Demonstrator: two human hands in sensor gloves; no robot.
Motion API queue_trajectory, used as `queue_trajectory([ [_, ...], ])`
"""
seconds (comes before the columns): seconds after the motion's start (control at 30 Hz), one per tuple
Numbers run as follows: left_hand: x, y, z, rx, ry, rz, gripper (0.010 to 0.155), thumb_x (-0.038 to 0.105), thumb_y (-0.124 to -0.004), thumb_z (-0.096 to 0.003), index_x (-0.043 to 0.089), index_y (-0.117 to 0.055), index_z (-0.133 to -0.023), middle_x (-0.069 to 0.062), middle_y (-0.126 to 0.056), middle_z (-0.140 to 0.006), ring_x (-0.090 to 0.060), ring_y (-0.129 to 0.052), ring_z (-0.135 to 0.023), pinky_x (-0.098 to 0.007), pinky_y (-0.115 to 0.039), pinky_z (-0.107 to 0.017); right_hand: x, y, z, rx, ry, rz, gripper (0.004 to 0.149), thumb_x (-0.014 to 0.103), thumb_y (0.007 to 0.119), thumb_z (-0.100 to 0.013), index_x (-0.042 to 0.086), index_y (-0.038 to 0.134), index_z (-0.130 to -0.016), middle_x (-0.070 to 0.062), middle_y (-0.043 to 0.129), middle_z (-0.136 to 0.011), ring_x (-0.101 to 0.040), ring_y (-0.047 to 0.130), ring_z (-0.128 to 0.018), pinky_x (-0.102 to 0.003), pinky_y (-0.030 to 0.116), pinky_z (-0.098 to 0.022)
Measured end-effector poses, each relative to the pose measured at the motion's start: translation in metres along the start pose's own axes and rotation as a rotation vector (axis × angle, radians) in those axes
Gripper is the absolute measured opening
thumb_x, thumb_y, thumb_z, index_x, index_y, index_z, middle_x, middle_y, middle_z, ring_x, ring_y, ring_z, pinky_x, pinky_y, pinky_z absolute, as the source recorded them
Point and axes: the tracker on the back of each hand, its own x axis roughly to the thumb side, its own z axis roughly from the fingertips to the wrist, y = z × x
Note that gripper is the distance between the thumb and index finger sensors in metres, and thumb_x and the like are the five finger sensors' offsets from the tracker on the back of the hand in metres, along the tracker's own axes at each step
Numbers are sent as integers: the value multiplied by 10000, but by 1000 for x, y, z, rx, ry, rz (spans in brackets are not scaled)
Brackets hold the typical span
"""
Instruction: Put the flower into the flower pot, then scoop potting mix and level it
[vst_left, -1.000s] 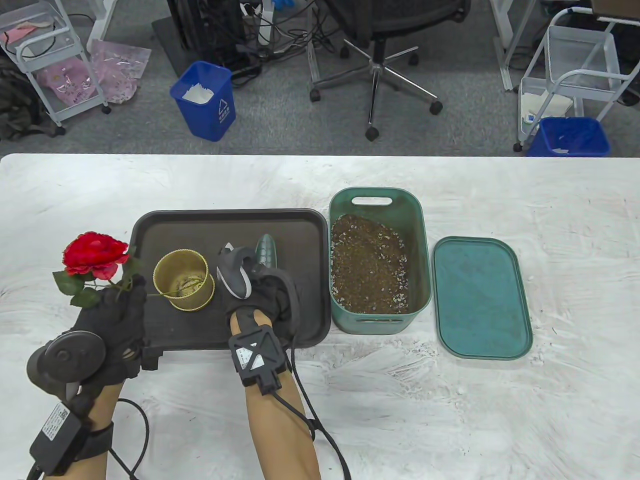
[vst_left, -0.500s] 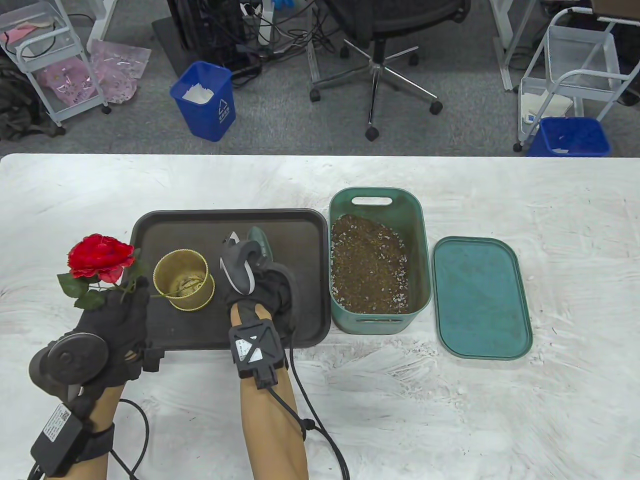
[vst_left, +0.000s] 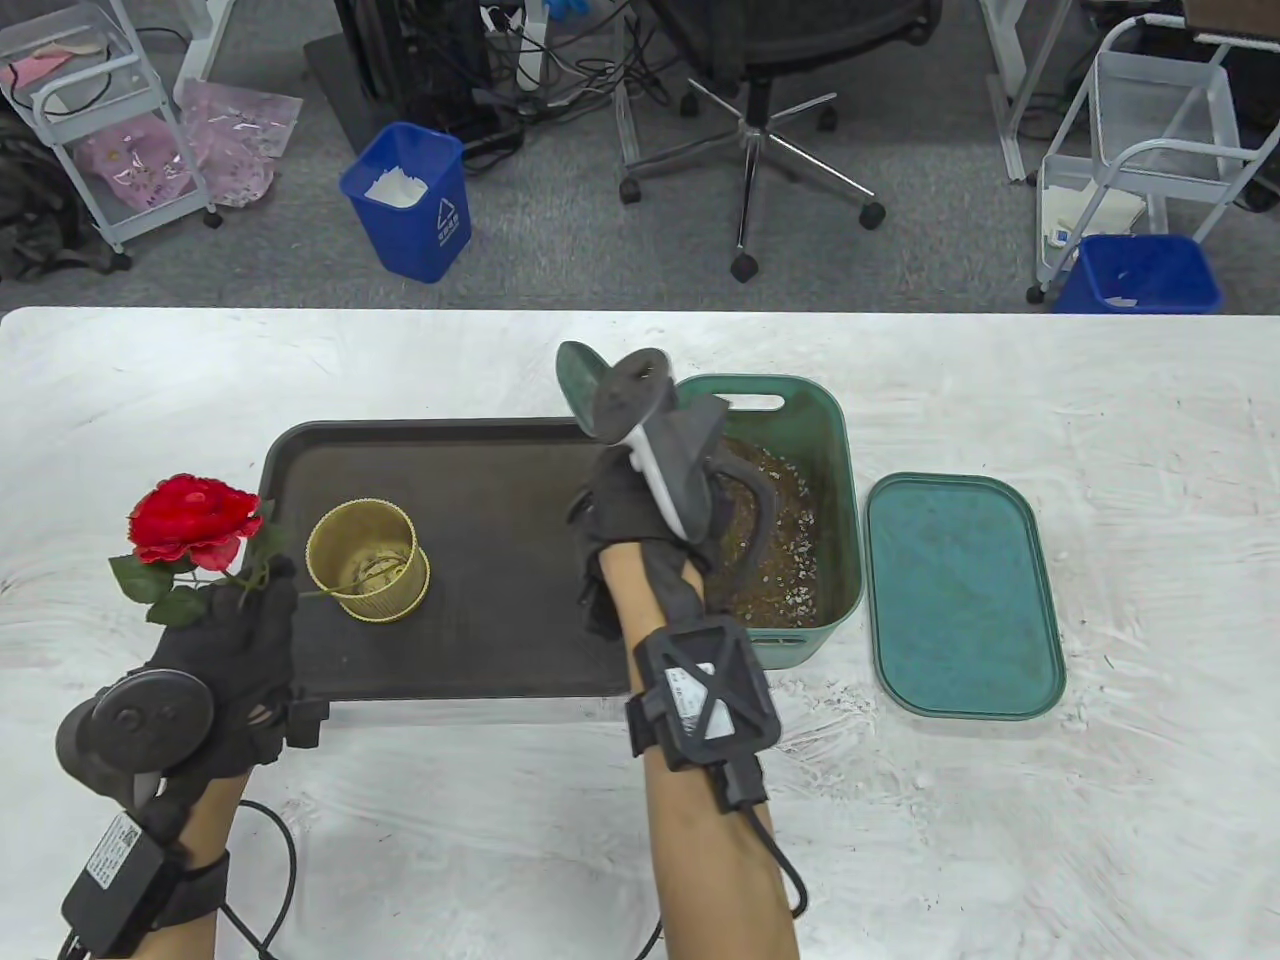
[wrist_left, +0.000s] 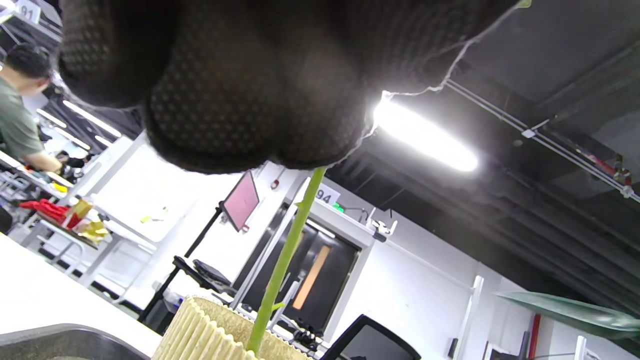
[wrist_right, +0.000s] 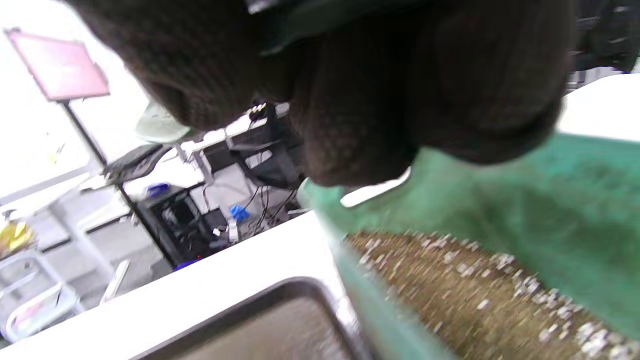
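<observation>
1. Left hand (vst_left: 225, 640) pinches the rose (vst_left: 192, 515) stem, whose end sits in the pot (vst_left: 367, 560) on the tray (vst_left: 480, 640).
2. Right hand (vst_left: 640, 520), grip closed on the trowel (vst_left: 578, 378), hangs over the bin (vst_left: 840, 560).
3. Scooping step: next, dip the blade into the mix (vst_left: 775, 560).

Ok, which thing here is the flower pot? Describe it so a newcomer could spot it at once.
Find the dark tray on the white table. The pot stands on the tray's left part, a small round gold cup with ribbed sides. It is the only gold thing, and a green stem runs into it.
</observation>
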Motion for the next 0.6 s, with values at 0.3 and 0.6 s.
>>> queue_trajectory([
  [0.3,-2,1,0,1,45,31,431,430,-784,-410,211,-915,-757,5,-1024,-573,-253,-1076,-376,-424,-903,-389,-66,-13,-51,60,159,183,507,309,818,-364,74,779,-812,-211,936,-663,-297,1018,-283,-461,903,-168],
  [0.6,-3,2,3,5,78,56,432,430,-787,-409,208,-918,-755,-1,-1027,-569,-255,-1078,-370,-425,-904,-387,-76,47,-79,165,210,407,498,311,780,-374,63,798,-806,-209,956,-659,-298,1020,-261,-446,897,-145],
])
